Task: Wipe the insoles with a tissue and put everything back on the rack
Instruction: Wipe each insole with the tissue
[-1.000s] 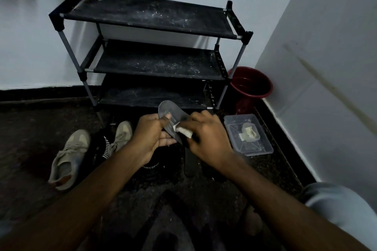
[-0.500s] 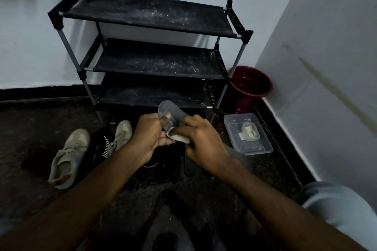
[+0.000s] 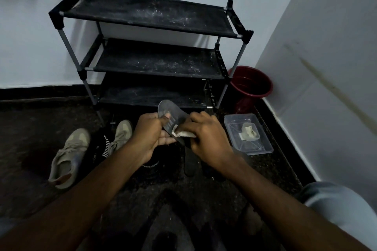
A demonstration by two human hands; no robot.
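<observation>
The rack stands against the wall with all three shelves bare, so nothing has gone back on it yet. A red bucket sits just beside its right legs, and a clear box holding some folded scraps lies on the floor in front of the bucket. Two tan shoes lie on the floor to your left, with darker ones between them and your arms (too dim to make out well). You are in the wiping step. Your left hand grips the grey insole in the air in front of the lowest shelf, thumb on top and fingers under it. Your right hand curls round the wadded tissue and presses it against the insole's middle. Next, I judge, you need to run the tissue along the insole's full length, keep your left grip firm against the push, then deal with the dark piece on the floor below.
</observation>
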